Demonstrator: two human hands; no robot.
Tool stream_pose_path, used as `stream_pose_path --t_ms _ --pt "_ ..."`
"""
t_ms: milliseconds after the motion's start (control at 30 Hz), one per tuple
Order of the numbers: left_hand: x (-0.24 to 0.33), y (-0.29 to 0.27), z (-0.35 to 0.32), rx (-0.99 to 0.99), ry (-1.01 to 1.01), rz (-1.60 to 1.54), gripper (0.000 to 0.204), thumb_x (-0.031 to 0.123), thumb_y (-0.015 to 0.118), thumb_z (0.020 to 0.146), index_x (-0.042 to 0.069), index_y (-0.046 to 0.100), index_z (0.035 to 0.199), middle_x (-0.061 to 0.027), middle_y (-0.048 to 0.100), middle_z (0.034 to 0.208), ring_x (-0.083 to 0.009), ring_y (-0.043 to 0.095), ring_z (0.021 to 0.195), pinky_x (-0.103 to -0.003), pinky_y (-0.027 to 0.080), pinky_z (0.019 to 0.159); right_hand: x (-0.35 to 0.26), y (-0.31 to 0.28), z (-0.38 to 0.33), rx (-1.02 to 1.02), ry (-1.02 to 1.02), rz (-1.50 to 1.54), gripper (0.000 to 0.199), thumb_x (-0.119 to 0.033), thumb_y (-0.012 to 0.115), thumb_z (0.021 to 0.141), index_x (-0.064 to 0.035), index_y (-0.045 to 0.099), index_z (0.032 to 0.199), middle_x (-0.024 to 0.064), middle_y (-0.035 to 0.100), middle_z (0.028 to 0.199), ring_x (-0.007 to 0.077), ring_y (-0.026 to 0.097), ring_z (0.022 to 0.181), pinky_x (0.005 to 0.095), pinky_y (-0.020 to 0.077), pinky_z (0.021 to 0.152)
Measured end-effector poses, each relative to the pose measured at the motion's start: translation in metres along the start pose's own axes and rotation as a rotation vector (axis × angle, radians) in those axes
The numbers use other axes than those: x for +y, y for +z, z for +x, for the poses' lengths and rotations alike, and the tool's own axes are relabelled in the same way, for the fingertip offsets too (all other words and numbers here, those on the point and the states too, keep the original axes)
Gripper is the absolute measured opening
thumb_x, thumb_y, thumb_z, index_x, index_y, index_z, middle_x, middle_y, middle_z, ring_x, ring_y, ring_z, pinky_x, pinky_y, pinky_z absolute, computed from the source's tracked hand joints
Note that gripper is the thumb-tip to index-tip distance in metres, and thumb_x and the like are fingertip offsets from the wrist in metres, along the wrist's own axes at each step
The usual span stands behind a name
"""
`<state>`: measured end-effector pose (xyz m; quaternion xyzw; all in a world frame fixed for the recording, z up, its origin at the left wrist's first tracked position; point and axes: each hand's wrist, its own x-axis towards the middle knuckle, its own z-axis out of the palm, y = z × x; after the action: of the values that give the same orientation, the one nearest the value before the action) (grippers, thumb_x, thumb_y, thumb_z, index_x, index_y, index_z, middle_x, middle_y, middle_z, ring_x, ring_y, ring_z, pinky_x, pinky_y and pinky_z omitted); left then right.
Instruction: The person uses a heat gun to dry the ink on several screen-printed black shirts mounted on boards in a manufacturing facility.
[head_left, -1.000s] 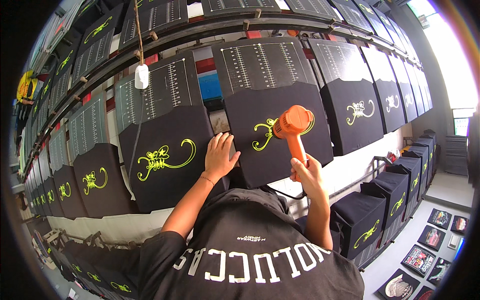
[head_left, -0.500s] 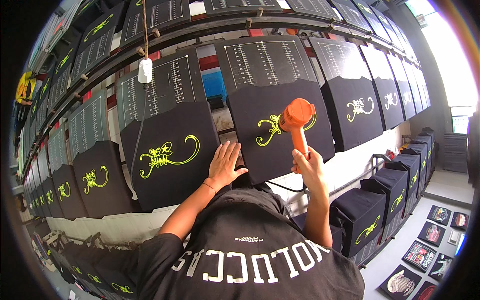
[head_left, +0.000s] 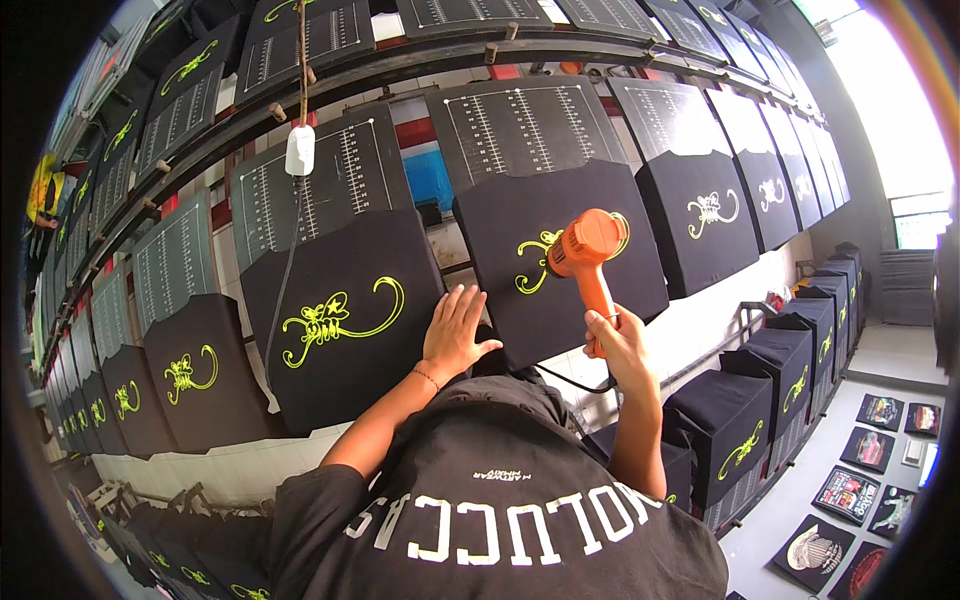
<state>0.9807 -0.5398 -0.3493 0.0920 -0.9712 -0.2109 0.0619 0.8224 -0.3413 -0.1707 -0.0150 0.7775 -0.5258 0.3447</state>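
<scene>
An orange heat gun [head_left: 590, 245] is gripped by its handle in my right hand [head_left: 619, 340]. Its nozzle is over the yellow-green line print on a black shirt [head_left: 570, 310], which is stretched over a dark board [head_left: 530, 120] with white ruler markings; the gun's body hides part of the print. My left hand [head_left: 455, 330] has its fingers stretched out flat at the gap between this shirt and the black shirt [head_left: 340, 340] to its left, nearest that shirt's right edge. That left shirt has the same curling yellow-green design.
A white plug-like piece [head_left: 300, 151] hangs on a cord above the left board. More shirt-covered boards [head_left: 705, 220] run left and right, with a dark rail [head_left: 420, 52] behind. Another row of boards [head_left: 720, 430] stands at right; printed pieces [head_left: 845, 495] lie beyond. A person in yellow [head_left: 42, 195] is far left.
The heat gun has shifted slightly left and down over the print, its nozzle turned a little. My left hand stays nearly where it was.
</scene>
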Motion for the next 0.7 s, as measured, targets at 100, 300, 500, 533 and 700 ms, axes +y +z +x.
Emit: stream_pose_path --t_ms 100,300,500,533,700 --pt "0.000 0.000 0.001 -0.002 -0.001 -0.007 0.098 0.064 0.068 0.077 0.005 0.036 0.148 -0.0144 0.040 0.150 -0.0329 0.032 0.143 -0.047 0.027 0.119 -0.003 0.001 -0.006 -0.007 0.030 0.004 0.028 -0.023 0.068 0.095 0.0023 0.060 0.100 0.0017 0.057 0.074 0.0085 0.058 0.058 0.0232 0.0491 0.054" --pt "0.000 -0.002 0.001 0.028 -0.001 -0.017 0.099 0.062 0.070 0.076 0.004 0.034 0.148 -0.0151 0.041 0.149 -0.0341 0.033 0.142 -0.047 0.028 0.118 -0.004 0.003 -0.015 -0.027 0.025 -0.027 0.027 -0.024 0.067 0.095 0.0016 0.059 0.099 0.0013 0.057 0.072 0.0083 0.058 0.057 0.0229 0.0488 0.054" --pt "-0.001 -0.001 0.002 0.015 -0.007 -0.032 0.103 0.064 0.070 0.075 0.003 0.032 0.149 -0.0154 0.039 0.150 -0.0336 0.032 0.142 -0.046 0.027 0.118 0.000 0.005 -0.021 -0.038 0.032 -0.045 0.028 -0.024 0.068 0.094 0.0021 0.059 0.101 0.0011 0.057 0.073 0.0080 0.058 0.057 0.0227 0.0492 0.053" --pt "-0.001 -0.001 0.001 0.012 -0.008 -0.027 0.103 0.064 0.069 0.075 0.002 0.032 0.149 -0.0154 0.039 0.150 -0.0334 0.032 0.142 -0.046 0.027 0.118 0.000 0.007 -0.023 -0.037 0.038 -0.045 0.029 -0.025 0.068 0.094 0.0022 0.060 0.101 0.0011 0.057 0.073 0.0080 0.058 0.057 0.0227 0.0493 0.053" --pt "0.000 -0.002 0.001 0.016 -0.010 -0.008 0.103 0.064 0.069 0.075 0.002 0.032 0.149 -0.0150 0.039 0.150 -0.0327 0.032 0.142 -0.045 0.027 0.119 0.002 0.005 -0.026 -0.097 0.054 -0.038 0.032 -0.025 0.068 0.094 0.0036 0.059 0.106 0.0008 0.057 0.073 0.0083 0.059 0.058 0.0230 0.0505 0.054"
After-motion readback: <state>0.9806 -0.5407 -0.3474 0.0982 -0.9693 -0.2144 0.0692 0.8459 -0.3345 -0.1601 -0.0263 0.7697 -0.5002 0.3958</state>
